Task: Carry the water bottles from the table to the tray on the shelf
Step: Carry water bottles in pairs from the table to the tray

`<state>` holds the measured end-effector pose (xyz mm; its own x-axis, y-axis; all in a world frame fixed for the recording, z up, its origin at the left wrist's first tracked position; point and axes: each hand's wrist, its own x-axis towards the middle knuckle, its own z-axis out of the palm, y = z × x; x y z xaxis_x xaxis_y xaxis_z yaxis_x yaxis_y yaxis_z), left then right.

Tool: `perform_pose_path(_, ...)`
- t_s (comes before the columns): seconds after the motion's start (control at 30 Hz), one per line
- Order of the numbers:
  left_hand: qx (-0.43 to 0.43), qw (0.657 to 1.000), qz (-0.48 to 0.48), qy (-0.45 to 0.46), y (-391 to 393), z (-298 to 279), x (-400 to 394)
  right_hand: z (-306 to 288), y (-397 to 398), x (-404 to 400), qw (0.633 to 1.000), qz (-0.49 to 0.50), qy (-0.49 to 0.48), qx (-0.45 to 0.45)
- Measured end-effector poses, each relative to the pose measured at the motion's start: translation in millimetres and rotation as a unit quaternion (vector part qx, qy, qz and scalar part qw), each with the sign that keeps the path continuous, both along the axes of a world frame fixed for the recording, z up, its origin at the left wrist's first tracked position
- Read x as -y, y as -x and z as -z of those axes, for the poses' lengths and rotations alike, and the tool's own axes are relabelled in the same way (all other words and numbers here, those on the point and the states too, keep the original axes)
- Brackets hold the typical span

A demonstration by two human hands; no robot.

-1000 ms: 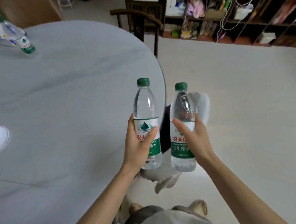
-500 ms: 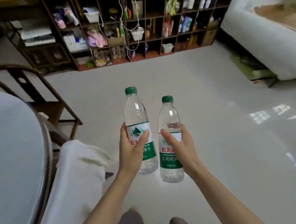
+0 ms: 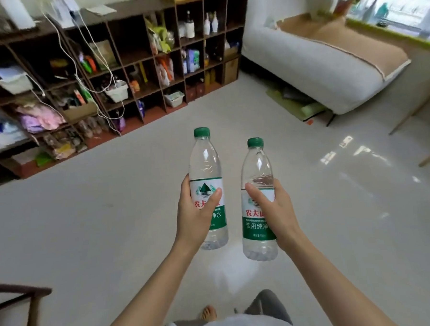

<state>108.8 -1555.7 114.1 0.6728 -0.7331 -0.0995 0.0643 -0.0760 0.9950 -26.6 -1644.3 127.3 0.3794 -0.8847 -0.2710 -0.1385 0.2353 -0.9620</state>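
I hold two clear water bottles with green caps and green-and-white labels, both upright above the floor. My left hand grips the left bottle around its label. My right hand grips the right bottle the same way, slightly lower. A dark wooden shelf unit with many cluttered compartments stands ahead at the back left. It holds several white baskets; I cannot tell which one is the tray. The table is out of view.
Pale open floor lies between me and the shelf. A white-covered sofa stands at the back right, with a green mat under it. A dark chair frame pokes in at the lower left. White cables hang down the shelf front.
The view has swung right, away from the table, which left the frame. The shelf unit and sofa now look closer. Both hands keep their bottles in the same grip.
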Motion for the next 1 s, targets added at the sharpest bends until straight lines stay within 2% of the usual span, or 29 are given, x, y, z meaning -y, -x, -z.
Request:
perform_pose_path(0.13,-0.004,1.000,0.024,-0.014,-49,2,93,-4,-41,90,0.999,0.050,-0.010,0.018)
perform_pose_path(0.3,0.038,0.998,0.056,0.001,-119,4,236,5,-108,226,0.998,0.052,0.002,0.033)
perform_pose_path(0.47,0.030,0.999,0.020,0.006,-191,-7,371,-8,-191,370,0.999,0.020,-0.012,0.046)
perform_pose_path(0.77,0.012,0.997,-0.069,0.045,-354,-35,577,-37,-355,594,0.997,-0.062,0.042,0.010)
perform_pose_path(1.0,0.018,0.993,-0.087,0.072,-498,-45,727,-51,-502,744,0.996,-0.045,0.072,0.042)
